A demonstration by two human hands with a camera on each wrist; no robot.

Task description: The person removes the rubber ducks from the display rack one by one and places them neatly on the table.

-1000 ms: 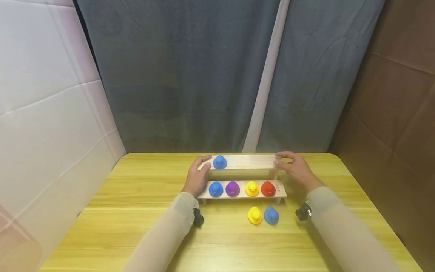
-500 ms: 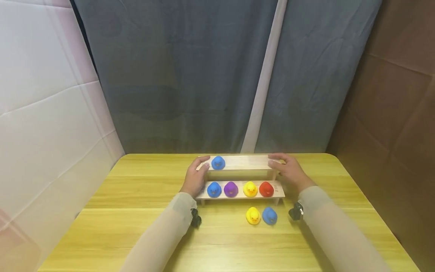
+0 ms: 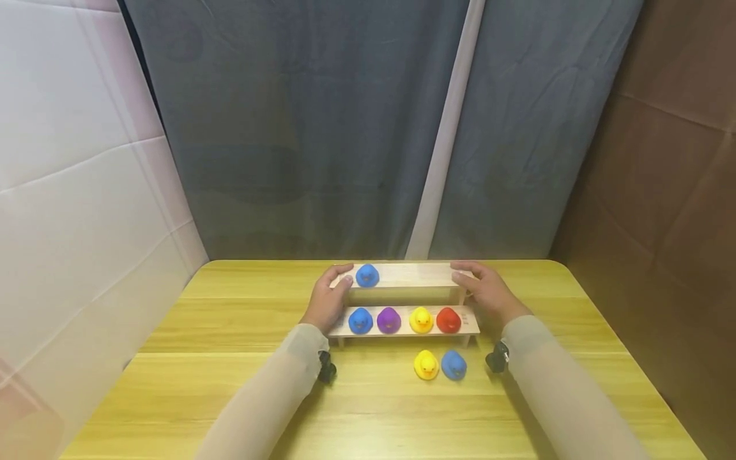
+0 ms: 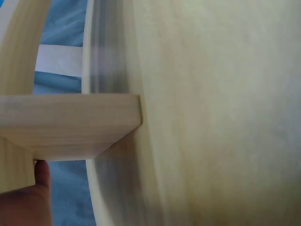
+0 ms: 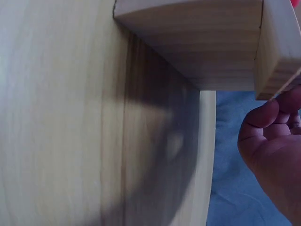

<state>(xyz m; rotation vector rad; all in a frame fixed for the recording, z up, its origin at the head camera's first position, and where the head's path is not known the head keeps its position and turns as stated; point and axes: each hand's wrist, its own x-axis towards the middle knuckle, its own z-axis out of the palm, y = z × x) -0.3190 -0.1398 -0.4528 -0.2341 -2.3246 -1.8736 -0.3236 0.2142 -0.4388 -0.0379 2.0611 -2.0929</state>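
Note:
A two-tier wooden stand [image 3: 420,275] is on the table, a hand at each end of its upper shelf. My left hand [image 3: 326,299] grips the left end with thumb and fingers. At the right end, my right hand [image 3: 490,291] holds the board, its fingers curled in the right wrist view. One blue rubber duck [image 3: 367,276] sits at the left of the upper shelf. Along the lower shelf stand a blue duck [image 3: 360,321], a purple duck [image 3: 388,320], a yellow duck [image 3: 421,320] and a red duck [image 3: 448,321].
In front of the stand, another yellow duck [image 3: 426,365] and another blue duck [image 3: 454,365] sit side by side on the wooden table [image 3: 230,383]. A grey curtain [image 3: 259,160] hangs behind the table's back edge, with a white sheet at left and a brown one at right.
My right hand has slid a little inward onto the upper shelf's right end. The left hand keeps its grip, and the ducks stay in place. The head view has shifted slightly.

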